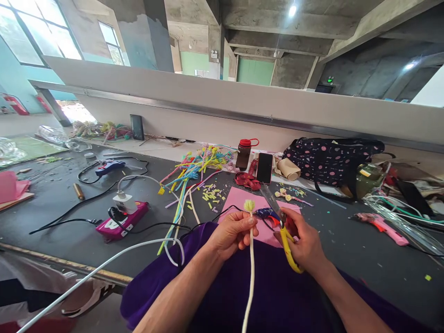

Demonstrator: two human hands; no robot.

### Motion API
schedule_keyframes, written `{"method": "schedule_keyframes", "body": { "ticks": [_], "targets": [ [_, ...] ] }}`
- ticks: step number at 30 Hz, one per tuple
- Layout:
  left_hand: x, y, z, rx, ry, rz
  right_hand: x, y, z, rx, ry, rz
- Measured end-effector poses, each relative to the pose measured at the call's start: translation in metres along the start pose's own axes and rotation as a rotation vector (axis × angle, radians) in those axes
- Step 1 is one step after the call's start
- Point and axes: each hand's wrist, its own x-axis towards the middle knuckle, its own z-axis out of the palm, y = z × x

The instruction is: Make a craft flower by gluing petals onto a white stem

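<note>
Cord (252, 263) left of scissors (286, 241), phone (264, 168) behind, bag (333, 162) right of phone

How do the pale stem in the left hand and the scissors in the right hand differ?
Colour: the stem is cream with a yellow-green tuft on top; the scissors have yellow handles and a grey blade.
Pose: the stem hangs below the left hand; the scissors' blade points up and away from the right hand.
Shape: the stem is slender; the scissors' blade is broader.
Shared: both are held.
</note>
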Motion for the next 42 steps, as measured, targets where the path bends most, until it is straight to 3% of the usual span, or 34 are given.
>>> {"method": "schedule_keyframes", "body": {
  "ticks": [5, 14, 42],
  "targets": [
    [0.000, 0.001, 0.000, 0.042, 0.078, 0.028, -0.001, -0.006, 0.001, 0.076, -0.080, 0.057],
    [0.000, 0.001, -0.003, 0.016, 0.066, 0.057, 0.000, -0.004, 0.002, 0.257, -0.130, 0.215],
    [0.000, -0.001, -0.001, 0.032, 0.049, 0.075, 0.000, 0.002, 0.009, 0.257, -0.115, 0.190]
  ]
}}
